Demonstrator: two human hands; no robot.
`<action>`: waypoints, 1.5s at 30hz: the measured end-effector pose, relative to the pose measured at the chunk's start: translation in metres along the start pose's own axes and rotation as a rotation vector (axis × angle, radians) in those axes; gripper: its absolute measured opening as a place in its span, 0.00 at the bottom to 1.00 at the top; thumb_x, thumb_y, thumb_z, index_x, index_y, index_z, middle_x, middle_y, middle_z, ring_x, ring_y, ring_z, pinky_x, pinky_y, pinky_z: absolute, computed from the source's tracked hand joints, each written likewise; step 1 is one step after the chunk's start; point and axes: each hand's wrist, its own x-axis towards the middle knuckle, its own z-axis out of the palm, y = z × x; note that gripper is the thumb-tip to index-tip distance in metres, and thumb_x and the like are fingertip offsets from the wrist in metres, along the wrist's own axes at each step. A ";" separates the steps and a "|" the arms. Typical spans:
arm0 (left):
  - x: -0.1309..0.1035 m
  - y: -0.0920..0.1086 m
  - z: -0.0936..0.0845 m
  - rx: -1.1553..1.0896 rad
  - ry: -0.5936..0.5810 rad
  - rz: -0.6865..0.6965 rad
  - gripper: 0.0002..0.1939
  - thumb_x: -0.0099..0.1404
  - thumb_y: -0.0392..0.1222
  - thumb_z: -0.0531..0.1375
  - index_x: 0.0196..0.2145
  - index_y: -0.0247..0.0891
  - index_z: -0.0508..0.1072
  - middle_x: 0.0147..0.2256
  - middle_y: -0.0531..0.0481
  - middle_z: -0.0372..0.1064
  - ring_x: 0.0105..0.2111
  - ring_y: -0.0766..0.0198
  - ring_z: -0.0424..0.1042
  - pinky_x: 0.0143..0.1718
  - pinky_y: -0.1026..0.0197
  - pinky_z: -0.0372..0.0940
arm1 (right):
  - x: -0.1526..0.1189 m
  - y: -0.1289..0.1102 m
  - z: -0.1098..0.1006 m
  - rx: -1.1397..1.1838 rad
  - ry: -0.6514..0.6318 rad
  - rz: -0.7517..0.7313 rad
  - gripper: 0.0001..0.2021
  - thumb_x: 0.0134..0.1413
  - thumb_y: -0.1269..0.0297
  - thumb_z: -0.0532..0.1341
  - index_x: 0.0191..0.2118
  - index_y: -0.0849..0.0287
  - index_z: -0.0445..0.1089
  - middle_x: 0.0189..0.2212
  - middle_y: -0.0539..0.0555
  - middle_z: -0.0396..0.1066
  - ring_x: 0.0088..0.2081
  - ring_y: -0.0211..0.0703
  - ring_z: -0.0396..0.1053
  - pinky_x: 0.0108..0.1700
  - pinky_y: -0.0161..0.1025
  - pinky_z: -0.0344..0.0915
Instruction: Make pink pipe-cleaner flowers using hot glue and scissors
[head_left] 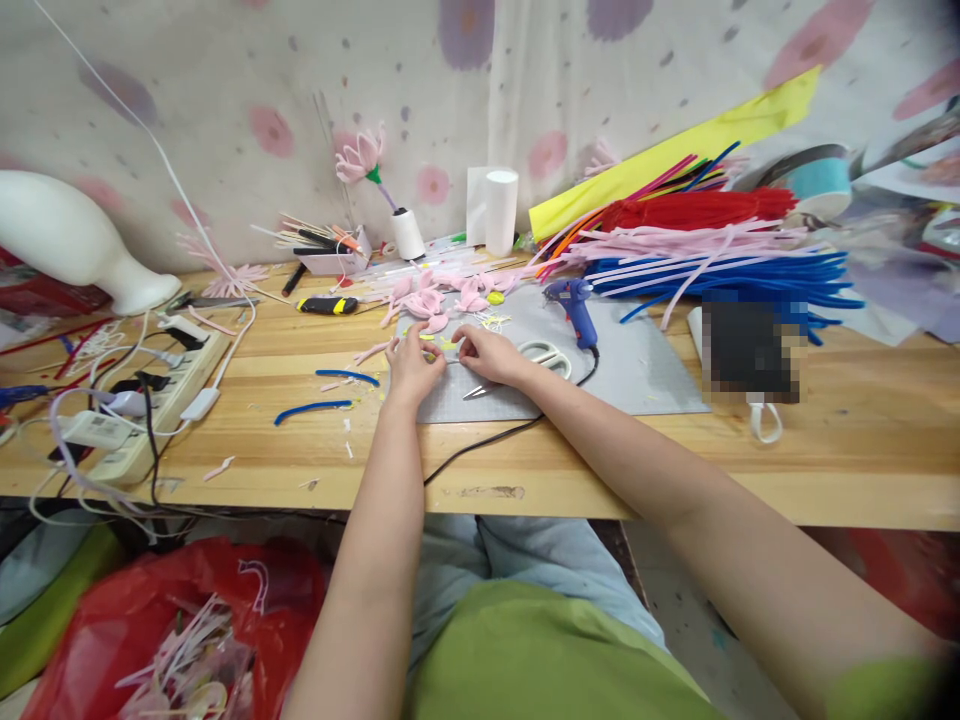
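My left hand (pixel 415 370) and my right hand (pixel 489 356) are close together over a grey mat (pixel 637 385), fingers curled in a pinch. A thin, pale strand seems to run between the fingertips; it is too small to make out. Just beyond the hands lie pink fuzzy petal shapes (pixel 426 303) and a small yellow piece (pixel 496 298). White-handled scissors (pixel 551 357) rest beside my right hand, their blades partly under its wrist. A blue glue gun (pixel 576 312) lies farther right on the mat. Left of my left hand are two blue pipe cleaner pieces (pixel 313 408).
Bundles of red (pixel 697 208) and blue pipe cleaners (pixel 720 285) lie at the back right. A black cable (pixel 480 445) crosses the front of the table. At left stand a power strip (pixel 161 405) with cords and a white foam head (pixel 67 235). A red bag (pixel 97 620) sits below.
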 end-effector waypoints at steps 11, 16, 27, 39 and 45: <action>0.009 -0.013 0.000 -0.268 0.432 -0.227 0.24 0.53 0.35 0.56 0.48 0.39 0.57 0.33 0.51 0.71 0.40 0.63 0.70 0.49 0.54 0.59 | 0.001 0.001 0.000 -0.010 -0.010 0.005 0.16 0.47 0.73 0.56 0.44 0.58 0.64 0.32 0.49 0.73 0.35 0.38 0.67 0.39 0.34 0.59; 0.015 -0.014 -0.005 -0.539 0.742 -0.435 0.21 0.58 0.33 0.51 0.49 0.38 0.50 0.37 0.47 0.67 0.37 0.67 0.70 0.41 0.61 0.64 | 0.000 0.001 0.001 -0.029 0.001 0.004 0.16 0.47 0.73 0.56 0.44 0.57 0.65 0.33 0.50 0.74 0.35 0.38 0.68 0.38 0.35 0.59; 0.006 0.004 0.019 -0.709 0.381 -0.157 0.18 0.57 0.34 0.55 0.44 0.41 0.53 0.33 0.53 0.66 0.30 0.69 0.74 0.34 0.65 0.67 | 0.009 -0.005 -0.021 0.278 0.129 0.209 0.10 0.48 0.70 0.55 0.38 0.58 0.68 0.30 0.49 0.74 0.31 0.36 0.69 0.38 0.35 0.64; -0.001 0.008 0.021 -0.646 0.188 -0.098 0.19 0.57 0.37 0.56 0.46 0.41 0.54 0.34 0.53 0.69 0.28 0.68 0.75 0.30 0.65 0.66 | 0.017 -0.001 -0.009 0.521 0.180 0.229 0.12 0.42 0.70 0.62 0.37 0.60 0.65 0.22 0.45 0.66 0.25 0.34 0.65 0.33 0.34 0.62; -0.004 0.007 0.017 -0.413 0.018 -0.019 0.19 0.63 0.41 0.51 0.52 0.42 0.54 0.36 0.51 0.73 0.26 0.66 0.75 0.33 0.61 0.65 | 0.007 0.027 -0.046 0.511 0.312 0.247 0.11 0.40 0.69 0.62 0.34 0.59 0.65 0.21 0.45 0.65 0.24 0.34 0.63 0.30 0.34 0.61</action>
